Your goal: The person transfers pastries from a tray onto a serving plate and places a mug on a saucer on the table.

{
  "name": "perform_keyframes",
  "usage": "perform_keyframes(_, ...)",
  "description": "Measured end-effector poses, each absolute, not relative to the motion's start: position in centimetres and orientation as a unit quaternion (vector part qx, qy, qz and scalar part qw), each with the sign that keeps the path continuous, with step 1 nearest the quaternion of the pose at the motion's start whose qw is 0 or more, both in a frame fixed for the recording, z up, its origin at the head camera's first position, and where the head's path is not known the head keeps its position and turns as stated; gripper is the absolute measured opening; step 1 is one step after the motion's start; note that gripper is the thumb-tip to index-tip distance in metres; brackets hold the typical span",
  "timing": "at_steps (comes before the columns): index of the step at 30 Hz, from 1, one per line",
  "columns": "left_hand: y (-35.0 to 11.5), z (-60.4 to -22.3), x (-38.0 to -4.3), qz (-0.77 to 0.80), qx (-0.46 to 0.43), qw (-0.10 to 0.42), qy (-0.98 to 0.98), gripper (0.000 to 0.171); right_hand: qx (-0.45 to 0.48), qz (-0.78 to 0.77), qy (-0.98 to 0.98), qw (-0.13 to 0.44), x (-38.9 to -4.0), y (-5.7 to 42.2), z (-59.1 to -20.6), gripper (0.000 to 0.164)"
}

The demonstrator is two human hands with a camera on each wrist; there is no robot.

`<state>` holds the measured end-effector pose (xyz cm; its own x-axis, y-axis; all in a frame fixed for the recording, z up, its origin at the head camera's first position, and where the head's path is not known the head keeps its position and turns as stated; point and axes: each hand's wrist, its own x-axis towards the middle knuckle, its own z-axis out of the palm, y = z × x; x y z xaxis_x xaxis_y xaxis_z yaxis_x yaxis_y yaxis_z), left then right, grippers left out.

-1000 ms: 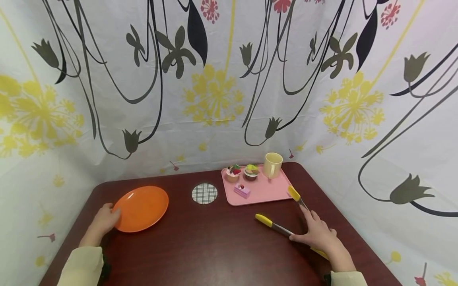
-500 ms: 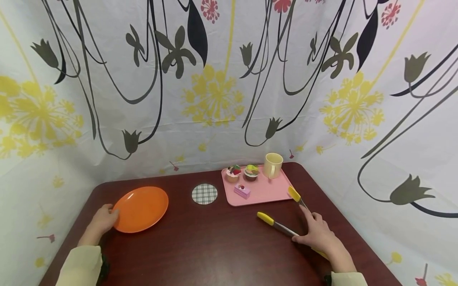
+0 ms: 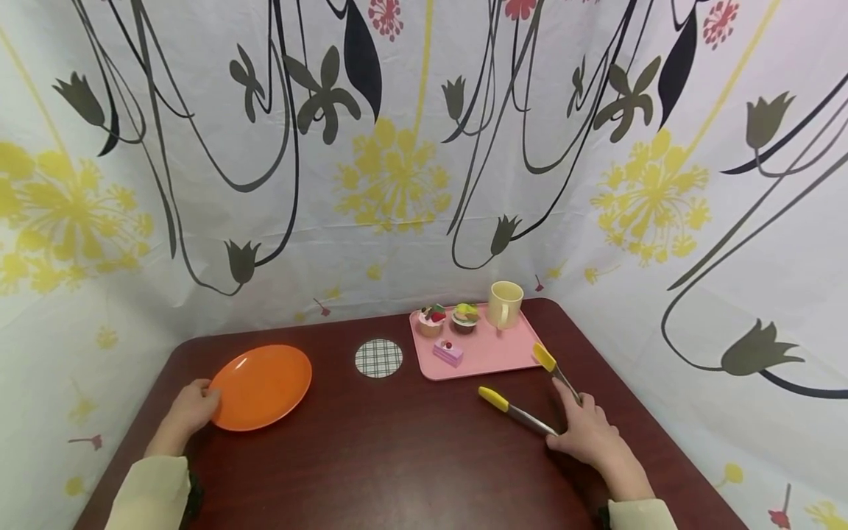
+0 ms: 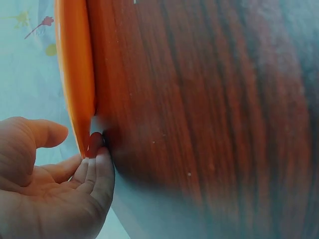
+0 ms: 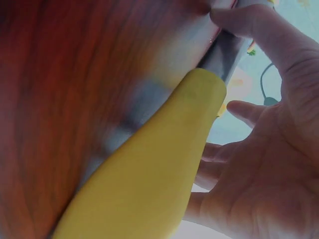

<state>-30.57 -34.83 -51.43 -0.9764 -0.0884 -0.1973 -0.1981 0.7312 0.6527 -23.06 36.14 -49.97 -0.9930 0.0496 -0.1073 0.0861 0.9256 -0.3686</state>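
Observation:
An orange plate (image 3: 265, 386) lies on the left of the table. My left hand (image 3: 192, 406) holds its left rim; in the left wrist view the fingers (image 4: 102, 167) meet the edge from below, the thumb just over the upper face. Tongs with yellow tips (image 3: 493, 398) lie spread apart at the right. My right hand (image 3: 589, 434) holds them with thumb and fingers spread across both metal arms. The right wrist view shows the thumb (image 5: 239, 20) on the metal, above the yellow handle (image 5: 144, 164).
A pink tray (image 3: 490, 361) stands at the back right with two toy cupcakes (image 3: 430, 324), a purple cake slice (image 3: 448, 352) and a cream mug (image 3: 505, 305). Left of it lies a checked round coaster (image 3: 379, 358). A flowered curtain (image 3: 397, 272) borders the table.
The near arm of the tongs has shifted a little to the right and away, and more metal shows by the right index finger. The yellow piece under the right wrist is now hidden. The left hand stays put.

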Motion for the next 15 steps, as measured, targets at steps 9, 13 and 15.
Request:
perform_keyframes(9,-34.9,-52.0,-30.5,0.37,-0.077,0.071,0.923,0.068,0.028,-0.188,0.981,0.035,-23.2,36.6,-50.2,0.12)
perform_keyframes(13,-34.9,-51.8,-30.6,0.375,-0.083,0.079,0.92,0.07,0.02,-0.194,0.98,0.024,-23.2,37.0,-50.2,0.121)
perform_keyframes(15,-34.8,-51.6,-30.4,0.379,-0.084,0.081,0.918,0.071,0.02,-0.2,0.979,0.021,-23.2,37.2,-50.2,0.123)
